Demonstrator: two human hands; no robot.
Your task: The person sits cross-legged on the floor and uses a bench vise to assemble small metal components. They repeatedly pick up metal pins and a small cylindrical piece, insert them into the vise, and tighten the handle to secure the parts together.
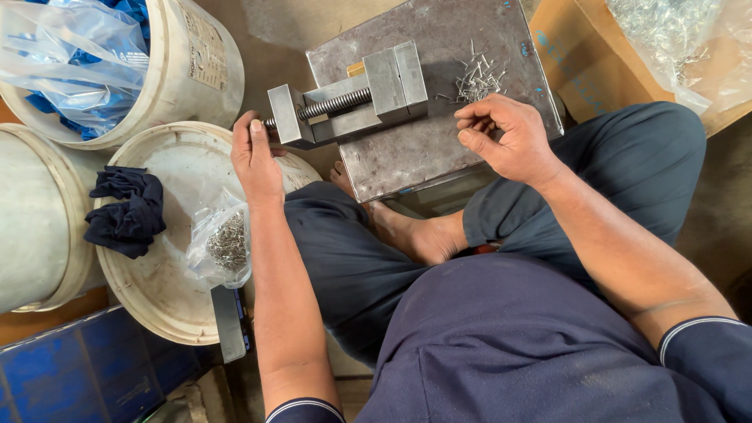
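— Why is the left hand (257,157) out at the vise's (352,102) nine o'clock end?

— That's where the screw comes out; its fingers close on the screw's tip, presumably to turn it. The vise sits on a steel block (439,149) serving as worktop.

— And the right hand (509,137)?

— Fingers pinched, just below the loose pins (475,81) — whether they hold one, I cannot tell.

— Packaging?

— A clear bag of pins (223,243) on a white bucket lid (160,290) at eight o'clock; another clear bag (674,39) at one.
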